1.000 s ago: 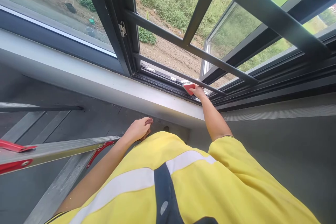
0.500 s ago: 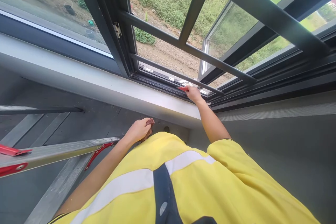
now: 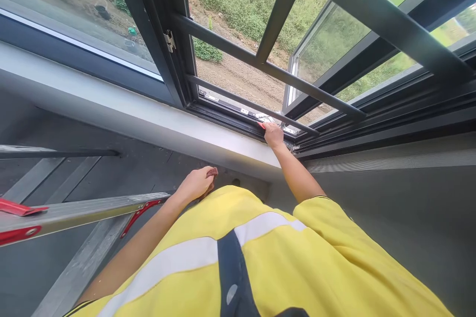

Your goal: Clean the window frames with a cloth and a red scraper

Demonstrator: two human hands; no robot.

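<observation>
My right hand [image 3: 273, 135] is closed around a slim red tool [image 3: 261, 125] at the lower track of the window frame [image 3: 227, 118]. Only a short red end shows past my fingers, so its exact kind is unclear. Just above that hand runs the lowest dark bar [image 3: 247, 102] of the window grille. Near the front of my yellow shirt, my left hand [image 3: 194, 184] grips a crumpled reddish-brown cloth [image 3: 212, 172], most of it hidden by my fingers and shirt.
An aluminium ladder [image 3: 92, 206] with red brackets stands to my left. A pale sill [image 3: 122, 116] runs under the window. Beyond the grille, a glazed sash [image 3: 320, 49] stands swung outward. A grey wall [image 3: 390, 208] lies on the right.
My right hand has shifted slightly left along the frame and turned a little, so less of the red tool shows. My left hand stays still with the cloth. The view has shifted slightly.
</observation>
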